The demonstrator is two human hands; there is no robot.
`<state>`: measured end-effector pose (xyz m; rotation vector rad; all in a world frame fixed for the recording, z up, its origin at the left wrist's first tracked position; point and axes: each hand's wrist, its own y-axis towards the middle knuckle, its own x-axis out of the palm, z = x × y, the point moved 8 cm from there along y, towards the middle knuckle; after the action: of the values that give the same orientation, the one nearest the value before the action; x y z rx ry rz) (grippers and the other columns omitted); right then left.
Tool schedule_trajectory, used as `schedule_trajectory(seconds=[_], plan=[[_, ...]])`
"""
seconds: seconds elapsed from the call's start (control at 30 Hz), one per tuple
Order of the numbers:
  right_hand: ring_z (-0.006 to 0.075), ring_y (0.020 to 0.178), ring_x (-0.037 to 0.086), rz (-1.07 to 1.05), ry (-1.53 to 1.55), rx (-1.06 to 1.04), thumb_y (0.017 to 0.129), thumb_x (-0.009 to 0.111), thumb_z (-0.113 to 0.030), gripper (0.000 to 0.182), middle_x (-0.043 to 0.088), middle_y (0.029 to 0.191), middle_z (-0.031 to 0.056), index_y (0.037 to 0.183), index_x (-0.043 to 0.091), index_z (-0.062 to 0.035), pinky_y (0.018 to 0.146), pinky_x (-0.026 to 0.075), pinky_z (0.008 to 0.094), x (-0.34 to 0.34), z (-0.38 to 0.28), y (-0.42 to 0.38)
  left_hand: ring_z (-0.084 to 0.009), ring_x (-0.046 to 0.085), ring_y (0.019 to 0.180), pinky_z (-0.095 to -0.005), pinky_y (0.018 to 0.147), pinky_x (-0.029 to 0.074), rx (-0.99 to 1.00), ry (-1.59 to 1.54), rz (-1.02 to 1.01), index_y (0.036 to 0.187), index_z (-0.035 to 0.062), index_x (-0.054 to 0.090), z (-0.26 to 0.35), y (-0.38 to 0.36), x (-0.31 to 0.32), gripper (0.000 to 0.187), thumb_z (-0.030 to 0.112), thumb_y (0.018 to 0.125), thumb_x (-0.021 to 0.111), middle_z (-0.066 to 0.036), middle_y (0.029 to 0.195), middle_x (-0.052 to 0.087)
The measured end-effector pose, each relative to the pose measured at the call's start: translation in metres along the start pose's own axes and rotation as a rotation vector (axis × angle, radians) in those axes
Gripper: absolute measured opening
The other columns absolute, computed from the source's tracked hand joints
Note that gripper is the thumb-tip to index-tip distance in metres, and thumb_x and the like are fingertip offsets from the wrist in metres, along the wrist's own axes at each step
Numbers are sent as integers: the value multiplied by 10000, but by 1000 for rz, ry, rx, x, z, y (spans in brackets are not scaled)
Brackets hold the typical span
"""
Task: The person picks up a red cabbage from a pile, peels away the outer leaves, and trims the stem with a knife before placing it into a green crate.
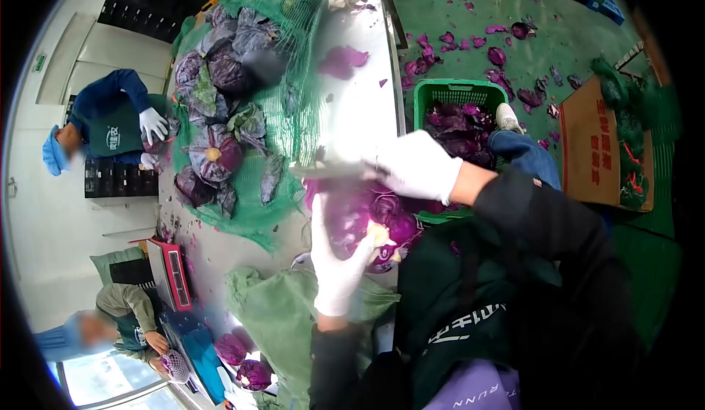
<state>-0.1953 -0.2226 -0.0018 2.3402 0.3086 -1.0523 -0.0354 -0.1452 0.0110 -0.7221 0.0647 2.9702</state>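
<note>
My left hand (336, 267), in a white glove, holds a purple cabbage (393, 223) with its thumb and fingers around one side. A pale cut stem shows beside the thumb. My right hand (422, 166), also gloved in white, is closed on a knife (332, 170), whose blade is blurred and lies at the cabbage's upper edge in the view. Near the hands, a green mesh net (297, 109) lies on the metal table (360, 109) with several purple cabbages (214, 153) and loose outer leaves on it.
A green basket (457, 84) of purple leaves stands beside the table, near a cardboard box (598, 142). Leaves litter the floor. A green cloth sack (275, 329) lies near my left arm. Across the table are two people (110, 127), (128, 322), one handling a netted cabbage (175, 366).
</note>
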Motion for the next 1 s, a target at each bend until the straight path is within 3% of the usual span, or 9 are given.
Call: schedule_trajectory(seconds=[0.13, 0.23, 0.33, 0.47, 0.57, 0.7, 0.77, 0.87, 1.0], plan=[[398, 760, 664, -320, 63, 301, 891, 662, -403, 504, 685, 824, 202, 1302, 593, -119, 710, 543, 469, 34, 76, 6, -282, 320, 1463, -414, 1217, 222, 53, -66, -1, 1549, 18, 280, -6, -8, -6, 924, 33, 719, 684, -164, 1571, 348], [361, 1131, 619, -268, 475, 128, 843, 685, -556, 807, 621, 1249, 214, 1471, 446, -108, 926, 522, 407, 4, 26, 9, -288, 321, 1459, -419, 1216, 229, 76, 25, -20, 1559, 25, 239, -14, -8, -10, 971, 77, 709, 706, -162, 1576, 328], [394, 1318, 468, -603, 223, 57, 762, 720, -655, 956, 420, 1470, 233, 1480, 441, -89, 1031, 457, 427, 1, -18, 0, -268, 467, 1339, -392, 1039, 471, 70, -25, -83, 1560, 5, 184, -7, 0, -4, 1002, 26, 758, 785, -188, 1496, 381], [250, 729, 688, -447, 354, 134, 865, 710, -437, 461, 688, 845, 123, 1141, 667, -69, 686, 558, 334, 3, -3, 8, -257, 512, 1294, -377, 981, 529, 138, -66, -168, 1564, 16, 158, 4, 9, 1, 984, -18, 786, 760, -185, 1461, 410], [274, 652, 657, -248, 147, -47, 854, 695, -336, 348, 663, 796, 123, 1087, 666, -79, 644, 558, 365, -10, -16, 7, -261, 507, 1303, -369, 993, 522, 169, -58, -186, 1565, 14, 155, 0, 11, 0, 990, -19, 784, 763, -182, 1458, 412], [353, 739, 675, -203, -116, 80, 832, 612, -256, 243, 670, 820, 171, 955, 682, -59, 683, 552, 431, 23, 61, 15, -267, 463, 1346, -379, 1049, 472, 240, 213, -156, 1576, 6, 130, 5, 7, -4, 1057, -13, 751, 790, -173, 1547, 331], [369, 847, 676, -416, -19, 348, 856, 601, -261, 285, 675, 872, 196, 1009, 701, -43, 779, 543, 433, 37, 93, 13, -281, 352, 1429, -408, 1136, 354, 95, -43, -149, 1574, 15, 173, -3, 3, -6, 1070, 76, 714, 806, -166, 1588, 284], [325, 1070, 634, -207, 226, 292, 843, 709, -387, 558, 618, 1205, 167, 1267, 603, -40, 921, 515, 396, -1, 62, 8, -291, 309, 1458, -432, 1213, 226, 24, -79, -77, 1560, 22, 243, -14, -2, -9, 1029, 156, 689, 773, -153, 1591, 300], [329, 1128, 606, -424, 156, 87, 779, 748, -552, 757, 501, 1370, 173, 1309, 562, -45, 930, 520, 416, -26, -6, -5, -288, 415, 1378, -421, 1133, 365, 97, -78, -125, 1554, 10, 219, -15, 8, -6, 1028, 100, 713, 803, -181, 1523, 358]])
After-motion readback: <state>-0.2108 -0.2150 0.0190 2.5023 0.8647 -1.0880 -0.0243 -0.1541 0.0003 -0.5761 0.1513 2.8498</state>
